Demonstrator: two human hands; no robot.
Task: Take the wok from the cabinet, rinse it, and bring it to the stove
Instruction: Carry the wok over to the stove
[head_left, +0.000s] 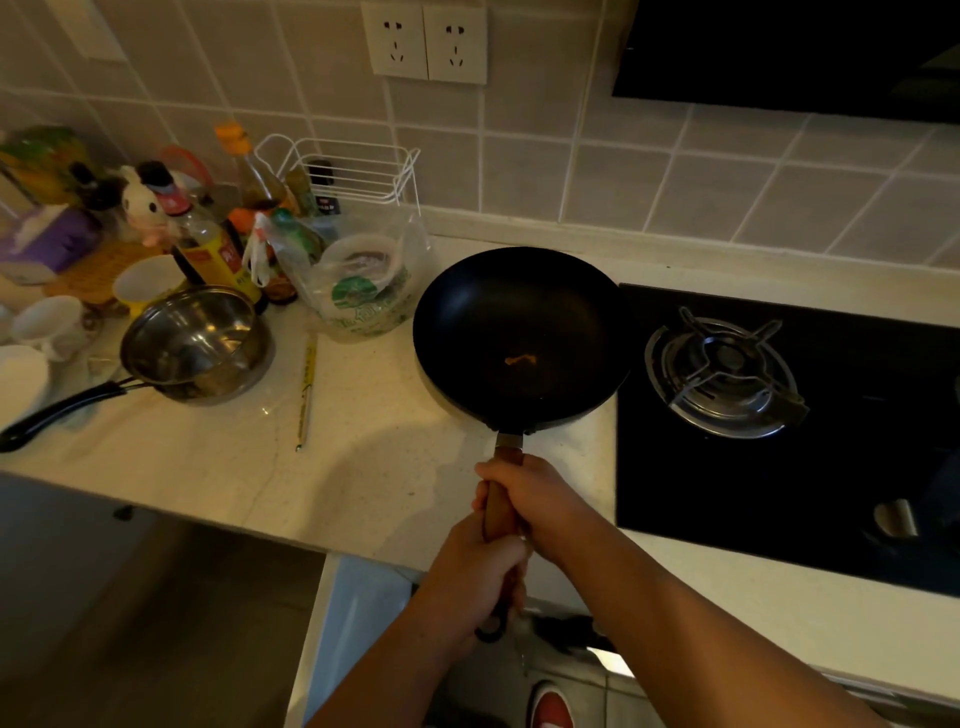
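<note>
The black wok (519, 332) hovers over the counter, just left of the black glass stove (841, 467). A small orange speck lies at its bottom. Its wooden handle (501, 499) points toward me. My right hand (535, 499) grips the upper part of the handle. My left hand (480, 571) grips the lower end, close under the right hand. The burner ring (722, 376) sits to the right of the wok, with nothing on it.
A steel saucepan (195, 345) with a black handle sits at the left. Behind it stand several sauce bottles (218, 254), a plastic bag (363, 291), cups and a white wire rack (353, 171). Chopsticks (307, 389) lie on the pale counter (363, 457). A range hood (795, 52) hangs above the stove.
</note>
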